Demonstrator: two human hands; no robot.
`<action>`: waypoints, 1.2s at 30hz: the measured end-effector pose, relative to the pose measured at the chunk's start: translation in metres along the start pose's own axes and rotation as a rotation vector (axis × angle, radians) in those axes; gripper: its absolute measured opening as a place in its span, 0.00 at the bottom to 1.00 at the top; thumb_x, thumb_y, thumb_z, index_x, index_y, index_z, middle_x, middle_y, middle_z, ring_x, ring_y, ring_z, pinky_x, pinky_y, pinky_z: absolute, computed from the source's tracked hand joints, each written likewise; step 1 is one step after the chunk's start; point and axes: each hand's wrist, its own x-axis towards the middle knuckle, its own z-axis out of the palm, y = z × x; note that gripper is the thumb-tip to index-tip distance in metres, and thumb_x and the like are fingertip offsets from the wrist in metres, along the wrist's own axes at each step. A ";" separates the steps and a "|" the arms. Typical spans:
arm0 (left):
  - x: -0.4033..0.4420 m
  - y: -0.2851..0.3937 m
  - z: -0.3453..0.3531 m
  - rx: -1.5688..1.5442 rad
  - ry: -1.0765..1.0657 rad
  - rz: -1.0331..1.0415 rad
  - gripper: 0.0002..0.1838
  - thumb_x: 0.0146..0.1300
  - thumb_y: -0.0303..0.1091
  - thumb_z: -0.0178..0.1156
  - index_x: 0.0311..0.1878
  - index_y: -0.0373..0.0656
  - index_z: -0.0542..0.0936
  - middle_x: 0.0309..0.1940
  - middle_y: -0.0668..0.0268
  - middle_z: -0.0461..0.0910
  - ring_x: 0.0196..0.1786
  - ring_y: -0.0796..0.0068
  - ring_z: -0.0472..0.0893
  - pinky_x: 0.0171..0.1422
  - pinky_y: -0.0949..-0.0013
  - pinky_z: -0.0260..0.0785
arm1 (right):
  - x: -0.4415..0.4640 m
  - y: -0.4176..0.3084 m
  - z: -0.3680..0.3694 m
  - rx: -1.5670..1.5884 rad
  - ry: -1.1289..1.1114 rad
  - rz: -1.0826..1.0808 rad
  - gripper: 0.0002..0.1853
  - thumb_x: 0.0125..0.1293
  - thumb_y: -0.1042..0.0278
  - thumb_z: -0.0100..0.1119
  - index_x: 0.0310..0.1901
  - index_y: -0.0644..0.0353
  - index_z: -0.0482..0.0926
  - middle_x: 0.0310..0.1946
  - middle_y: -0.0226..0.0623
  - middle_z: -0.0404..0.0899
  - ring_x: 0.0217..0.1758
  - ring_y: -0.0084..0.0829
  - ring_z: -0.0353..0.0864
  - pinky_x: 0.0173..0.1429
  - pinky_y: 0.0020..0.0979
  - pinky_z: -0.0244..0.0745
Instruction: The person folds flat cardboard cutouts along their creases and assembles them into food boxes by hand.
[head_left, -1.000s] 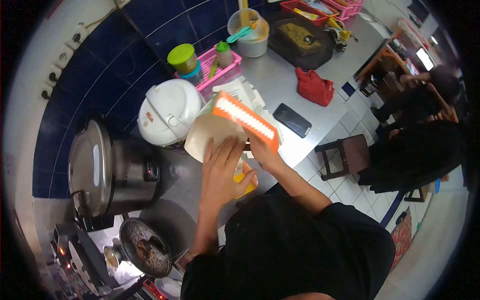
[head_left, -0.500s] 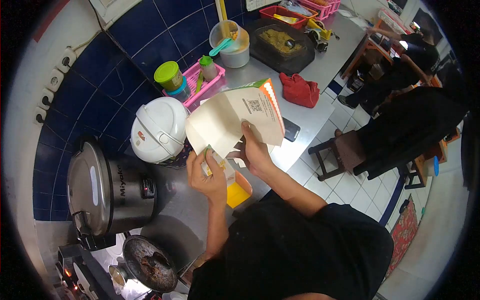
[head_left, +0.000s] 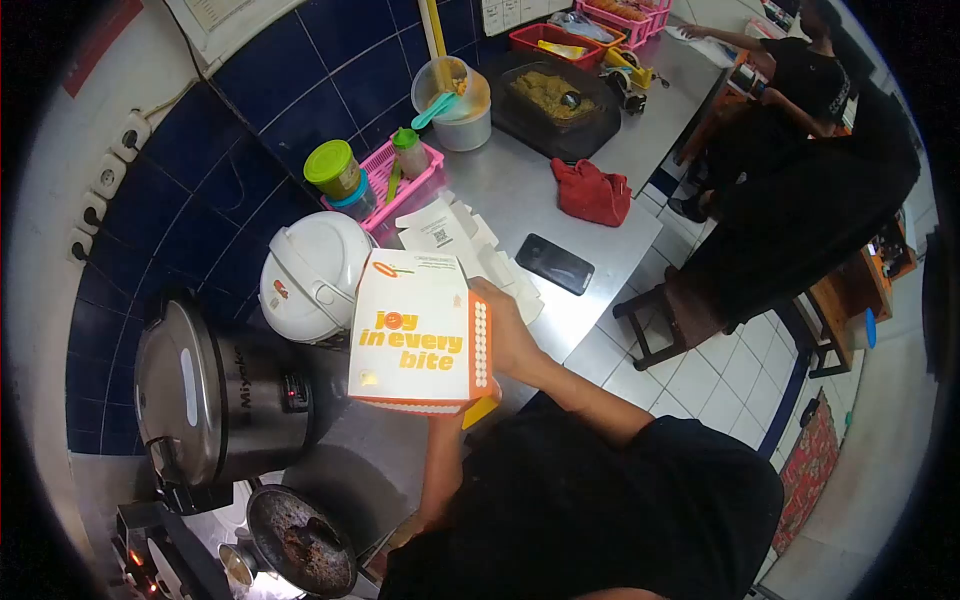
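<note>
A white and orange cardboard box (head_left: 415, 335) with yellow lettering is held up above the steel counter. My right hand (head_left: 502, 330) grips its right side, with the fingers partly hidden behind the box. Only the forearm of my left arm shows below the box; the left hand itself is hidden behind it. Flat unfolded white cartons (head_left: 458, 238) lie on the counter just beyond. Part of a yellow piece (head_left: 481, 410) shows under the box's lower right corner.
Around the box are a white lidded pot (head_left: 315, 275), a steel rice cooker (head_left: 190, 395), a pink basket (head_left: 408, 192), a phone (head_left: 555, 263), a red cloth (head_left: 591, 192) and a black tray (head_left: 550, 105). A pan (head_left: 300, 540) sits lower left. Two people are at the right, near a stool (head_left: 678, 312).
The box has turned from its plain inner side to its printed face and moved down and left. My left hand has gone behind it. The people at the right have shifted.
</note>
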 end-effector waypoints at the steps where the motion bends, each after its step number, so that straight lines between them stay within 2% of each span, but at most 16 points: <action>1: 0.000 0.001 0.000 0.019 -0.007 -0.013 0.11 0.68 0.26 0.62 0.51 0.31 0.79 0.40 0.60 0.83 0.39 0.75 0.83 0.42 0.72 0.76 | -0.001 -0.008 -0.003 0.000 0.001 0.035 0.17 0.61 0.67 0.71 0.47 0.68 0.82 0.42 0.39 0.86 0.44 0.27 0.84 0.48 0.31 0.79; 2: 0.000 0.003 -0.001 0.043 -0.010 -0.021 0.11 0.68 0.26 0.62 0.51 0.31 0.79 0.40 0.60 0.83 0.40 0.75 0.83 0.42 0.72 0.76 | -0.004 0.000 0.000 0.131 0.042 0.119 0.15 0.60 0.70 0.72 0.46 0.67 0.83 0.41 0.39 0.86 0.42 0.24 0.85 0.46 0.28 0.79; 5: 0.001 0.018 0.006 0.151 0.002 0.042 0.12 0.69 0.26 0.62 0.52 0.32 0.78 0.41 0.60 0.82 0.40 0.75 0.83 0.43 0.72 0.76 | -0.004 0.006 -0.004 0.125 0.004 0.126 0.11 0.62 0.72 0.72 0.43 0.66 0.84 0.42 0.37 0.87 0.43 0.22 0.84 0.45 0.27 0.80; 6: 0.000 0.024 0.008 0.199 0.013 0.081 0.12 0.69 0.26 0.62 0.53 0.32 0.78 0.42 0.60 0.82 0.40 0.75 0.83 0.43 0.72 0.76 | -0.003 0.000 -0.005 0.095 -0.027 0.106 0.08 0.61 0.78 0.67 0.41 0.70 0.83 0.40 0.46 0.85 0.41 0.32 0.88 0.46 0.31 0.84; 9: 0.000 0.041 0.018 0.374 0.039 0.217 0.13 0.69 0.25 0.61 0.54 0.32 0.78 0.43 0.59 0.82 0.41 0.75 0.83 0.44 0.72 0.76 | -0.002 0.007 -0.003 0.020 -0.059 0.052 0.10 0.59 0.75 0.72 0.43 0.66 0.85 0.42 0.39 0.86 0.45 0.28 0.86 0.46 0.29 0.83; 11: 0.000 0.052 0.025 0.492 0.058 0.305 0.13 0.69 0.25 0.61 0.54 0.32 0.77 0.43 0.59 0.82 0.41 0.75 0.83 0.44 0.72 0.77 | 0.002 0.000 -0.006 -0.044 -0.111 -0.040 0.09 0.62 0.79 0.67 0.44 0.68 0.84 0.43 0.43 0.85 0.44 0.35 0.87 0.49 0.32 0.84; 13: -0.001 0.061 0.031 0.605 0.064 0.373 0.13 0.69 0.25 0.61 0.55 0.32 0.77 0.44 0.59 0.82 0.41 0.75 0.83 0.45 0.72 0.77 | 0.004 0.000 -0.007 -0.110 -0.133 -0.105 0.08 0.63 0.80 0.66 0.44 0.68 0.84 0.42 0.43 0.84 0.43 0.36 0.88 0.46 0.32 0.84; 16: -0.002 0.071 0.039 0.751 0.065 0.449 0.14 0.70 0.25 0.61 0.56 0.32 0.76 0.45 0.58 0.82 0.42 0.75 0.83 0.45 0.72 0.77 | 0.011 -0.015 -0.014 -0.170 -0.167 -0.130 0.07 0.62 0.77 0.67 0.42 0.68 0.84 0.38 0.45 0.82 0.38 0.43 0.85 0.43 0.37 0.80; 18: -0.003 0.076 0.041 0.823 0.056 0.464 0.14 0.70 0.25 0.61 0.57 0.33 0.76 0.46 0.58 0.82 0.42 0.75 0.83 0.46 0.72 0.77 | 0.016 -0.015 -0.016 -0.153 -0.192 -0.128 0.07 0.61 0.75 0.67 0.39 0.67 0.84 0.36 0.45 0.80 0.36 0.47 0.84 0.41 0.40 0.79; 21: -0.003 0.080 0.046 0.902 0.040 0.485 0.15 0.70 0.25 0.61 0.58 0.33 0.75 0.47 0.58 0.81 0.42 0.75 0.83 0.46 0.72 0.77 | 0.022 -0.026 -0.021 -0.274 -0.257 -0.176 0.06 0.63 0.77 0.65 0.40 0.68 0.83 0.36 0.43 0.81 0.36 0.43 0.85 0.41 0.37 0.79; 27: -0.005 0.085 0.054 0.990 0.002 0.505 0.16 0.71 0.25 0.60 0.60 0.33 0.74 0.49 0.57 0.81 0.43 0.75 0.83 0.47 0.72 0.78 | 0.024 -0.026 -0.024 -0.300 -0.293 -0.186 0.06 0.62 0.78 0.64 0.40 0.68 0.84 0.36 0.44 0.80 0.36 0.45 0.84 0.43 0.38 0.79; 30: -0.014 0.086 0.075 0.847 -0.034 0.550 0.14 0.71 0.24 0.60 0.57 0.33 0.76 0.46 0.58 0.82 0.43 0.74 0.84 0.49 0.71 0.79 | 0.024 -0.023 -0.024 -0.328 -0.301 -0.211 0.06 0.62 0.78 0.65 0.40 0.68 0.84 0.36 0.45 0.81 0.36 0.45 0.84 0.43 0.38 0.79; 36: -0.011 0.085 0.071 0.859 -0.067 0.399 0.13 0.72 0.24 0.58 0.57 0.32 0.76 0.44 0.59 0.83 0.43 0.75 0.84 0.50 0.73 0.77 | 0.025 -0.012 -0.022 -0.259 -0.306 -0.177 0.06 0.62 0.77 0.66 0.39 0.68 0.85 0.35 0.44 0.81 0.35 0.45 0.84 0.41 0.38 0.79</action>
